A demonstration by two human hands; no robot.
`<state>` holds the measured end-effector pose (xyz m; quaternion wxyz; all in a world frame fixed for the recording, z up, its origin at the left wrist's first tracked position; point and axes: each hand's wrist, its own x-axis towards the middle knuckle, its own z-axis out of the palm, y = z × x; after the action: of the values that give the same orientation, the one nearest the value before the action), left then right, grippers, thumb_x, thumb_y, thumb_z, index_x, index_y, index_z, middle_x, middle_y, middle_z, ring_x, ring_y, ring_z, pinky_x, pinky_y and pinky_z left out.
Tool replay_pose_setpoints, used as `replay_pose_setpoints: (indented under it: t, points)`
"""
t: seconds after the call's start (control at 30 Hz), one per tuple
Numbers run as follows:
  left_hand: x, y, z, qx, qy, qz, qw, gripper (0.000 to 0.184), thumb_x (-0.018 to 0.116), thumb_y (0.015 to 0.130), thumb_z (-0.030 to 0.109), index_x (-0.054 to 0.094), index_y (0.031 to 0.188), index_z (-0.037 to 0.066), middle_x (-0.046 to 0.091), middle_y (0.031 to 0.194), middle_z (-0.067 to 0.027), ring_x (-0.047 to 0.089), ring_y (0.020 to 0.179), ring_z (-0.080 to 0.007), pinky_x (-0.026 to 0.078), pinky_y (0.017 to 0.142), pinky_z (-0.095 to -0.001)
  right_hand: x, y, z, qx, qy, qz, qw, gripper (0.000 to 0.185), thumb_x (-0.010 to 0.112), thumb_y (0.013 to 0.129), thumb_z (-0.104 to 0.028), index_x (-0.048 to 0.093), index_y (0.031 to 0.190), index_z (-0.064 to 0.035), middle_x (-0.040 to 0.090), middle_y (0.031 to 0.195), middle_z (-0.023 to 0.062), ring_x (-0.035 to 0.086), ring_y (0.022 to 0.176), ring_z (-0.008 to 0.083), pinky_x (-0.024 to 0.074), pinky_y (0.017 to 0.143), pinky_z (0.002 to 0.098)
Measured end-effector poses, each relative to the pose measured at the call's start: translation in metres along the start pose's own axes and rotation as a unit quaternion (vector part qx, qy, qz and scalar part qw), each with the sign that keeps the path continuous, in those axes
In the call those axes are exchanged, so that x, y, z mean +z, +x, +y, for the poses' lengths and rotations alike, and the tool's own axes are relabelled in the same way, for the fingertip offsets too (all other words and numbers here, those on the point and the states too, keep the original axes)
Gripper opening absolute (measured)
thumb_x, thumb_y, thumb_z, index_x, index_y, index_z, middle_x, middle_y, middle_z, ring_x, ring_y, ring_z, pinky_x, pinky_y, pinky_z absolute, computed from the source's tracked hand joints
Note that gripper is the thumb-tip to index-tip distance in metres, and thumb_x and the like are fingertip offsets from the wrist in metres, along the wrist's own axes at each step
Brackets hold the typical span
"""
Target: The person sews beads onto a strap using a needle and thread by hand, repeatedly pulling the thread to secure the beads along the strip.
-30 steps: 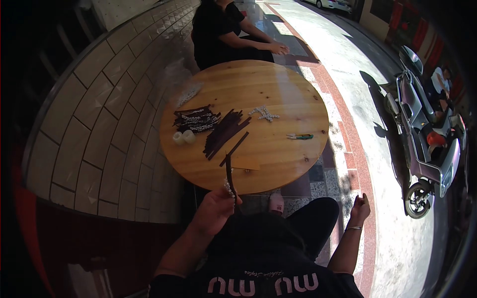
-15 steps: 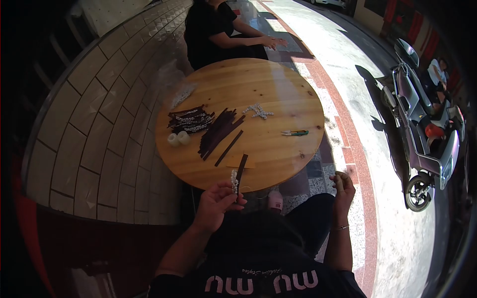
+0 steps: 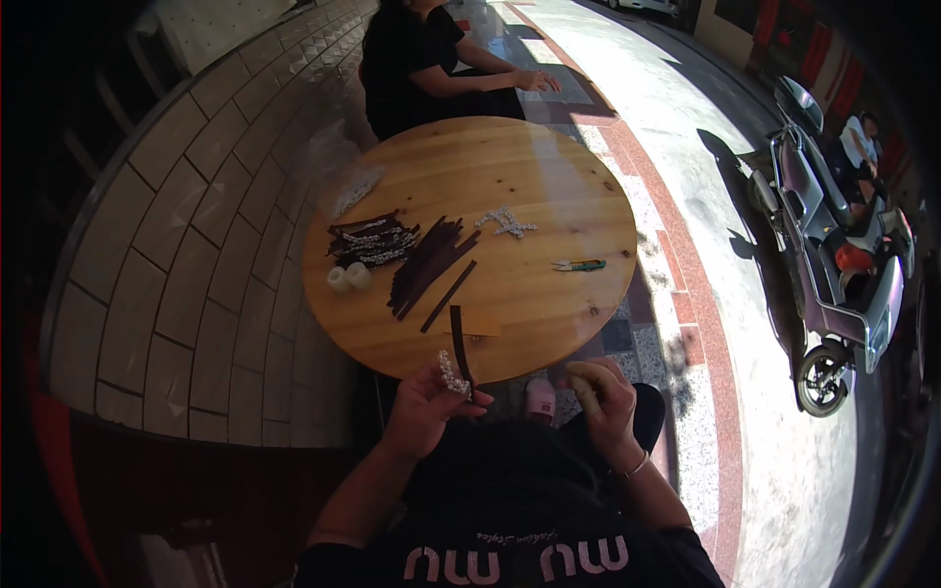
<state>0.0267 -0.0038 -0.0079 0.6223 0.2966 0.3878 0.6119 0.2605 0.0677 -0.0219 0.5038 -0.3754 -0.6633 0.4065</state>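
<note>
Over the near edge of the round wooden table [image 3: 569, 323], my left hand [image 3: 420, 410] pinches a dark strip [image 3: 458, 335] together with a short piece of white bead trim [image 3: 451, 372]. The strip points up and away from me, and the trim curves beside it. My right hand [image 3: 608, 404] is to the right, above my lap, its fingers curled together; any thread or needle in them is too fine to see. Beyond my hands lie a single dark strip [image 3: 450, 296], a flat orange piece [image 3: 476, 324] and a pile of dark strips [image 3: 429, 263].
Strips with white beads [image 3: 372, 238] lie at the left, by two pale thread spools [image 3: 350, 277]. A plastic bag [image 3: 357, 192], more bead trim [image 3: 506, 222] and green-handled thread snips [image 3: 580, 266] are on the table. Another person [image 3: 421, 73] sits across; a scooter [image 3: 833, 235] stands right.
My right hand has come in leftward from the far right, closer to my left hand. The strip in my left hand has tilted left, and the bead trim now bends away from it.
</note>
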Motion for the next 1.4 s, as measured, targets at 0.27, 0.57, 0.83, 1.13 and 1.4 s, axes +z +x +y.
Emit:
replay_pose_setpoints:
  t: [0.27,0.57,0.83,1.13,1.4]
  points:
    - [-0.003,-0.002,-0.001,0.017,-0.054,-0.04,0.998,0.008,0.056,0.083,-0.001,0.053,0.089,0.0,0.056,0.09,-0.0116,0.064,0.082,-0.0287,0.057,0.067,-0.034,0.037,0.01,-0.023,-0.065,-0.08,-0.148,0.984,0.018,0.064,0.075,-0.005,0.065,0.093,-0.0042,0.059,0.08,0.0098,0.061,0.068,0.0239,0.0491,0.061,0.0299]
    - [-0.01,-0.002,-0.004,0.012,-0.05,-0.087,0.995,0.007,0.056,0.085,0.004,0.055,0.092,0.002,0.063,0.085,-0.0121,0.065,0.081,-0.0216,0.053,0.072,-0.0328,0.056,0.019,-0.027,-0.111,-0.058,-0.192,0.973,0.018,0.061,0.078,-0.003,0.064,0.096,-0.003,0.057,0.076,0.0091,0.062,0.063,0.0185,0.0483,0.055,0.0279]
    - [-0.009,-0.003,-0.007,0.017,-0.055,-0.08,0.995,0.008,0.058,0.083,0.002,0.056,0.091,0.002,0.063,0.085,-0.0115,0.065,0.08,-0.0219,0.053,0.07,-0.0322,0.058,0.02,-0.029,-0.117,-0.034,-0.208,0.97,0.018,0.06,0.08,-0.001,0.063,0.097,-0.0021,0.057,0.076,0.0079,0.061,0.059,0.0144,0.0479,0.053,0.0252]
    - [-0.009,-0.005,-0.01,0.024,-0.057,-0.074,0.995,0.005,0.057,0.084,0.002,0.054,0.087,0.001,0.06,0.084,-0.012,0.064,0.077,-0.0238,0.055,0.065,-0.0325,0.059,0.016,-0.028,-0.116,-0.022,-0.21,0.971,0.019,0.06,0.08,-0.002,0.063,0.098,-0.003,0.058,0.079,0.0085,0.062,0.062,0.0154,0.0486,0.055,0.0256]
    - [-0.008,-0.008,-0.007,-0.013,-0.068,-0.075,0.995,0.008,0.057,0.081,-0.002,0.056,0.088,0.001,0.062,0.08,-0.0116,0.064,0.076,-0.0218,0.053,0.067,-0.0311,0.061,0.012,-0.028,-0.143,-0.049,-0.193,0.969,0.02,0.06,0.076,0.002,0.064,0.095,-0.0007,0.058,0.079,0.0081,0.061,0.062,0.0159,0.0489,0.055,0.0266]
